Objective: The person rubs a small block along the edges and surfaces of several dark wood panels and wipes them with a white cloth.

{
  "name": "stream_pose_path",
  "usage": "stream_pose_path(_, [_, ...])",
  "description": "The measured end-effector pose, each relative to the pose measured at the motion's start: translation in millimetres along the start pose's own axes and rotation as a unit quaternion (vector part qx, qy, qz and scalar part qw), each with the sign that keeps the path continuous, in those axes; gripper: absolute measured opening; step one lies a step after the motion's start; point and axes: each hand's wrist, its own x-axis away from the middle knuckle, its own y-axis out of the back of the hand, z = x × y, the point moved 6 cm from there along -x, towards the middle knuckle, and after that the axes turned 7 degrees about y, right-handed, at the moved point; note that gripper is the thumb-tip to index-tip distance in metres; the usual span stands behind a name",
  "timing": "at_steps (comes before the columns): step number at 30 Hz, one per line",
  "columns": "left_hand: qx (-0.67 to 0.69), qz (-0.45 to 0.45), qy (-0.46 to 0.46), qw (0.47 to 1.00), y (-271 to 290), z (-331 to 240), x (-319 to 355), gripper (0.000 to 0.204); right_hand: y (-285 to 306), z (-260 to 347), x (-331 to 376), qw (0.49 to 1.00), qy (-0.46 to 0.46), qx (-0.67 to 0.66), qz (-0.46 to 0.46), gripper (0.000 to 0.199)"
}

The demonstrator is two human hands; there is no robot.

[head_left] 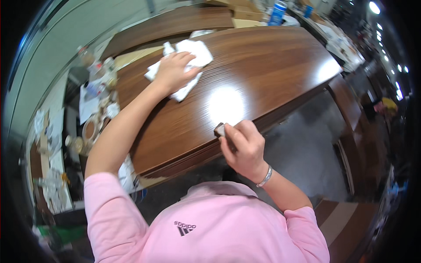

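My left hand (175, 70) lies over a crumpled white cloth (199, 51) on the far left part of a glossy brown wood-grain panel (263, 57). Its fingers are spread and press the cloth against the surface. Closer to me, my right hand (245, 149) is closed in a pinch at the panel's near edge. Between thumb and fingers sits a small dark block with a pale side (219, 129), its exact kind too small to tell. The block is at the edge; whether it touches the panel I cannot tell.
Another brown panel (175, 26) lies behind. Bottles, a tape roll (90, 129) and papers crowd the left bench. A blue canister (277, 13) and cardboard boxes (245, 9) stand at the back. Brown panels (344, 103) lean at right beside the grey floor (302, 131).
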Motion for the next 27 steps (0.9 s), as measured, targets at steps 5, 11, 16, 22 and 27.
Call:
stream_pose_path(5, [-0.177,0.111,0.060,0.976,32,-41,4,0.063,-62,99,-8,0.985,0.145,-0.085,0.036,0.017])
stream_pose_path(11, [-0.065,-0.031,0.018,0.997,128,-34,66,0.050,-127,184,-2,0.939,0.268,-0.176,0.127,0.014])
stream_pose_path(16, [0.098,-0.108,0.168,0.975,216,21,156,0.036,-128,195,33,0.891,0.315,-0.275,0.181,0.014])
stream_pose_path(22, [0.202,-0.249,0.472,0.821,208,82,346,0.020,-145,143,70,0.857,0.202,-0.335,0.336,0.015])
stream_pose_path(27, [0.270,-0.282,0.631,0.670,155,62,447,0.024,-154,124,90,0.827,0.141,-0.397,0.373,0.022])
